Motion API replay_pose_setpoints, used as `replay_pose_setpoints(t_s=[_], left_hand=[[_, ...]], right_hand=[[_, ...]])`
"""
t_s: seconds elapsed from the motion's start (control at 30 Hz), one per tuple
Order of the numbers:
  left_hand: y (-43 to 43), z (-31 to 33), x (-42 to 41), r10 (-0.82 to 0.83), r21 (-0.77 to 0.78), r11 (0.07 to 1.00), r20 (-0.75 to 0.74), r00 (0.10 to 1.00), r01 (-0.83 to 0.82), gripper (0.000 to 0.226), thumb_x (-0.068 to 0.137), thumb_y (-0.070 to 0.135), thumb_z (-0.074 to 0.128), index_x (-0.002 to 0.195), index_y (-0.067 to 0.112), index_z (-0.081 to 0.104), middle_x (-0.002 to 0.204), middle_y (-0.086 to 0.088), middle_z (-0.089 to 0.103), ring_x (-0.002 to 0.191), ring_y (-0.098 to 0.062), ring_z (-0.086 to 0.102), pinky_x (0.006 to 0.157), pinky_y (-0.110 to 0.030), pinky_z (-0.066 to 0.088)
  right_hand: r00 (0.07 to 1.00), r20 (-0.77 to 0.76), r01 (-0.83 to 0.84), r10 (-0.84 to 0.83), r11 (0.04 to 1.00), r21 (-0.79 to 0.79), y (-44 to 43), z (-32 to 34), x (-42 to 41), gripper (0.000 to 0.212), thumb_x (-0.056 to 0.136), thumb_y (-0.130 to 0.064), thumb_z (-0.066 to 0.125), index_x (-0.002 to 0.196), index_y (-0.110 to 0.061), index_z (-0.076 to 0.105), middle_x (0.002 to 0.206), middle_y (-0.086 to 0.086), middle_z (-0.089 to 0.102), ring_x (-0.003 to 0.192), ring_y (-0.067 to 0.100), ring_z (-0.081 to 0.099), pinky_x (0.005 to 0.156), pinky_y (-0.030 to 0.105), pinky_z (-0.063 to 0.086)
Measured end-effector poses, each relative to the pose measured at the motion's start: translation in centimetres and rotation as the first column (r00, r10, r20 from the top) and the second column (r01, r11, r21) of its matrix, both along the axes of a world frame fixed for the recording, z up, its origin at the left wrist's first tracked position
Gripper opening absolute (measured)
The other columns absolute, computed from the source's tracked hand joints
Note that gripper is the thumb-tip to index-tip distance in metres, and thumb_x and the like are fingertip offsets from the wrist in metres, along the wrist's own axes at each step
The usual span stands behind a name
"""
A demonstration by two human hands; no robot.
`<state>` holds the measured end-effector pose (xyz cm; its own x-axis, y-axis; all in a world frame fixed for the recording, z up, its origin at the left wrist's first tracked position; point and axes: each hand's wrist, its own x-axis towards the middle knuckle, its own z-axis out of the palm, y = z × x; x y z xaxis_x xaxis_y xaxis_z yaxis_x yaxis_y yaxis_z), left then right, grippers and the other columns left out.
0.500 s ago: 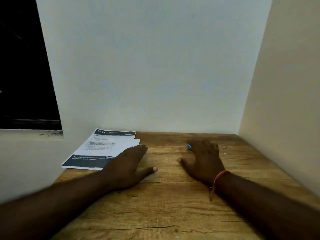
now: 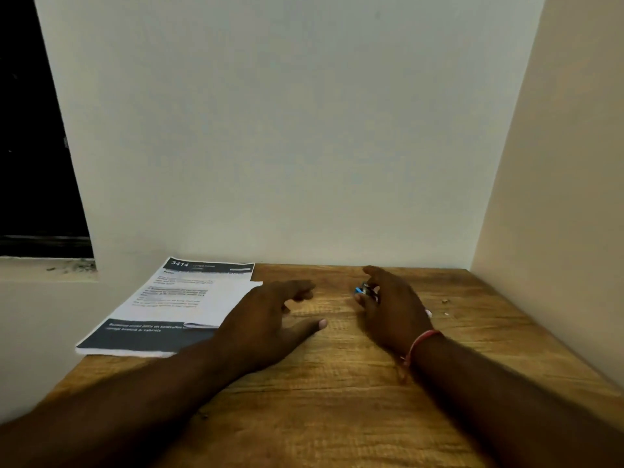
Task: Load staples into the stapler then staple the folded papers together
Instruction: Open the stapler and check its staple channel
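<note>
Right hand (image 2: 395, 305) curls round the small blue stapler (image 2: 364, 290) at mid worktop (image 2: 337, 400), near the back edge. Left hand (image 2: 270, 315) is spread and holds nothing, beside the papers (image 2: 175, 298) at the back-left corner. Stapler likely light, rigid, slick: grip the body sides, clear of the hinged top.

- Dim, soft light; wall (image 2: 304, 130) evenly grey-white.
- Solid black: window (image 2: 30, 130), at left.
- Underexposed, fingers motion-blurred: left hand (image 2: 270, 315), right hand (image 2: 395, 309); faint shadows beneath on table (image 2: 337, 400).
- Blue smear: stapler (image 2: 363, 289), pinched in right hand.
- Soft print: papers (image 2: 175, 298).
- Wide-angle bowing at frame edges.
</note>
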<state>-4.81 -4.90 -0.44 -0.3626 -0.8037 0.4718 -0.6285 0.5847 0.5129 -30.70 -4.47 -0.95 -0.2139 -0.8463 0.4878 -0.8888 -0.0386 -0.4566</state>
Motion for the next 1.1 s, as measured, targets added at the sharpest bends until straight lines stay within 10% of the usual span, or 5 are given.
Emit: replay_pose_setpoints(t_s=[0.27, 0.6, 0.87, 1.1], left_hand=[[0.8, 0.0, -1.0, -0.011, 0.234, 0.967, -0.37, 0.929, 0.105, 0.042, 0.081, 0.045, 0.095, 0.12, 0.034, 0.083, 0.102, 0.018, 0.087, 0.095, 0.0, 0.083, 0.088, -0.025, 0.067], [1.1, 0.4, -1.0, 0.001, 0.259, 0.958, -0.439, 0.898, 0.126, 0.016, 0.087, 0.03, 0.092, 0.103, 0.031, 0.088, 0.093, 0.011, 0.088, 0.088, -0.008, 0.085, 0.087, -0.029, 0.062], [0.2, 0.3, -0.5, -0.085, 0.183, 0.966, -0.435, 0.896, 0.181, 0.018, 0.089, 0.048, 0.085, 0.106, 0.04, 0.081, 0.102, 0.002, 0.086, 0.097, -0.02, 0.083, 0.095, -0.055, 0.067], [-0.3, -0.2, -0.4, -0.064, 0.199, 0.964, -0.462, 0.885, 0.174, 0.02, 0.086, 0.047, 0.086, 0.101, 0.036, 0.08, 0.1, 0.0, 0.085, 0.094, -0.019, 0.085, 0.087, -0.035, 0.068]], right_hand=[[0.928, 0.183, -0.31, 0.325, 0.945, -0.106, 3.7, 1.4, 5.0, 0.045, 0.095, -0.036, 0.082, 0.135, -0.047, 0.063, 0.125, -0.028, 0.054, 0.106, -0.008, 0.062, 0.078, 0.006, 0.054], [0.869, 0.253, -0.388, 0.425, 0.903, -0.186, 4.1, 1.3, 4.6, 0.032, 0.08, -0.034, 0.095, 0.104, -0.042, 0.075, 0.107, -0.021, 0.072, 0.102, 0.002, 0.072, 0.087, 0.027, 0.065], [0.8, 0.373, -0.431, 0.47, 0.883, -0.189, 4.0, 1.5, 4.0, 0.019, 0.091, -0.026, 0.087, 0.104, -0.038, 0.084, 0.1, -0.022, 0.082, 0.097, -0.001, 0.076, 0.083, 0.015, 0.059], [0.726, 0.526, -0.415, 0.444, 0.892, -0.179, 2.8, 1.1, 3.3, 0.016, 0.09, -0.017, 0.089, 0.101, -0.027, 0.084, 0.099, -0.002, 0.084, 0.09, 0.017, 0.083, 0.086, 0.044, 0.07]])
